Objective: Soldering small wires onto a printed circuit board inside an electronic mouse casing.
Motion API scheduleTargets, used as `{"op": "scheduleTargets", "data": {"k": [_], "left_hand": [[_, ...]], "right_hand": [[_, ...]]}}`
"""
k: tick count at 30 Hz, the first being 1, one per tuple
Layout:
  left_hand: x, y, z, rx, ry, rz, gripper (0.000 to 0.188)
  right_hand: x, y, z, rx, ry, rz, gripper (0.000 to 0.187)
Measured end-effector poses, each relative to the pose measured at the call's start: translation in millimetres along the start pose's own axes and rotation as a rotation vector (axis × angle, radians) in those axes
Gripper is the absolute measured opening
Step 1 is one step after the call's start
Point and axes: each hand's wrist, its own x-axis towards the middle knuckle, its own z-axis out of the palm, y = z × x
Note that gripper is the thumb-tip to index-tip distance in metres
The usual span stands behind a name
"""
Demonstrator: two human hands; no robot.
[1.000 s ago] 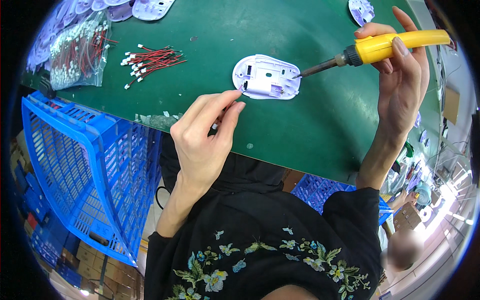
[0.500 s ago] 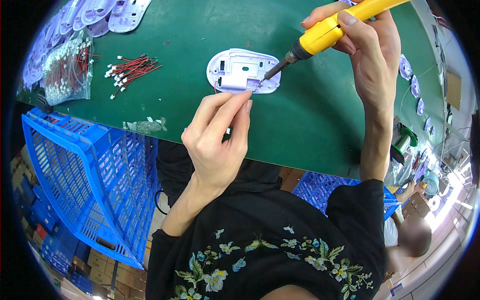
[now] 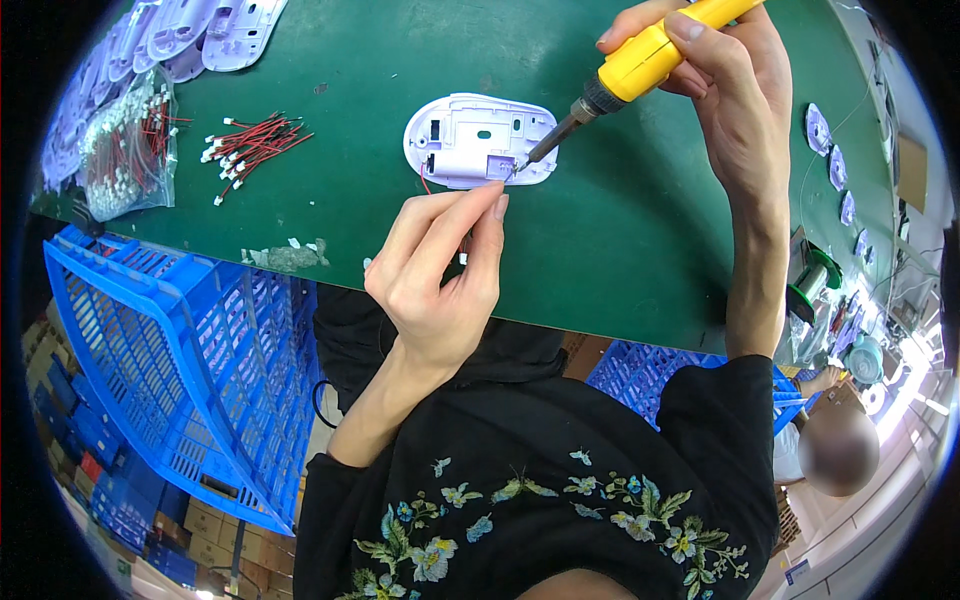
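A pale lilac plastic shell (image 3: 468, 112) with a rounded outline lies on the green table, its inner side with ribs and slots facing up. My right hand (image 3: 740, 115) grips a yellow soldering iron (image 3: 638, 66), and the tip comes down at the small contact area by the shell's lower right. My left hand (image 3: 435, 275) pinches at the shell's near edge. Its fingertips are closed on a thin wire lead, mostly hidden by the fingers. A red stretch of wire (image 3: 425, 181) shows beside the shell, and a small white connector (image 3: 463, 258) hangs beneath the fingers.
To the left lie a pile of red-black leads (image 3: 250, 150) and a clear bag (image 3: 125, 160) of more leads. Several lilac shells (image 3: 240, 35) stack at far left. A blue crate (image 3: 170, 370) stands below the table edge. A solder spool (image 3: 815, 285) sits at right; another person is beyond.
The whole scene has shifted slightly in view, with the table items a little further left. Both hands keep their hold, and the iron's tip stays at the shell's lower right.
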Motion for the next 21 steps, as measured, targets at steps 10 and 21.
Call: {"op": "scheduleTargets", "data": {"k": [10,21], "left_hand": [[-0.8,-2.0,-1.5,-0.004,-0.001,0.008,0.024],[0.0,-1.7,-1.3,-0.012,-0.022,0.017,0.023]], "right_hand": [[1.0,2.9,0.6,0.009,-0.011,-0.007,0.033],[1.4,4.5,1.1,0.025,-0.034,-0.055,0.031]]}}
